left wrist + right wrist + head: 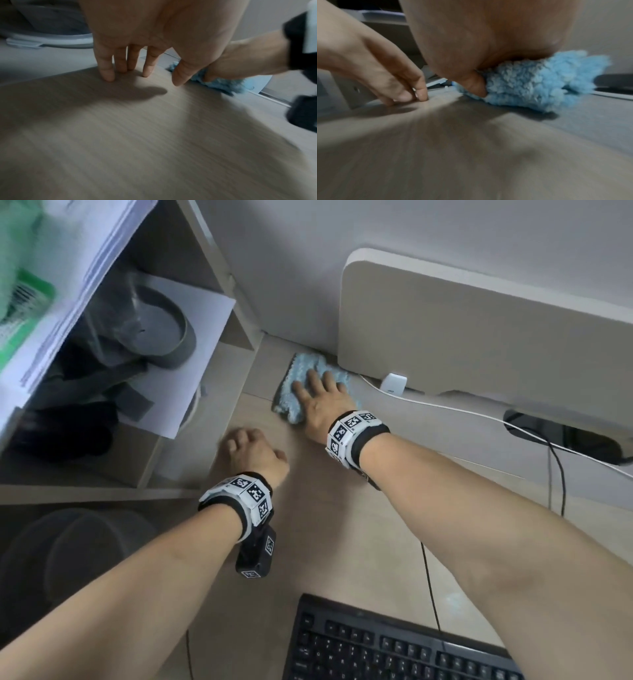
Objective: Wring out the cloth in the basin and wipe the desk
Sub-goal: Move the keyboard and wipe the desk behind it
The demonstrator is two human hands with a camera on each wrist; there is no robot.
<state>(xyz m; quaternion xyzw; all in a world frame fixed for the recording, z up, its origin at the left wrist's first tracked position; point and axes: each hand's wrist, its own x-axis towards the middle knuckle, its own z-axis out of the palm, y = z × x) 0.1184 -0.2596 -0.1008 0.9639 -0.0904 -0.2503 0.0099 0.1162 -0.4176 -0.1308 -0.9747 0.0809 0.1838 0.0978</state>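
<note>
A fluffy light-blue cloth [291,400] lies on the wooden desk [342,542] at the back, just left of the monitor's foot. My right hand [318,395] lies flat on it, fingers spread and straight, pressing it down. In the right wrist view the cloth [530,83] bulges out from under the palm [488,40], the thumb against its edge. My left hand [246,446] rests nearer me, fingertips [109,75] touching bare desk and holding nothing. A grey round basin [164,333] sits in the shelf cubby at left.
A beige monitor [479,330] stands at the back right, with a white cable [445,409] running along the desk. A black keyboard [376,645] lies at the front edge, its black cable [428,577] trailing back. The shelf unit's side panel [239,313] borders the desk on the left.
</note>
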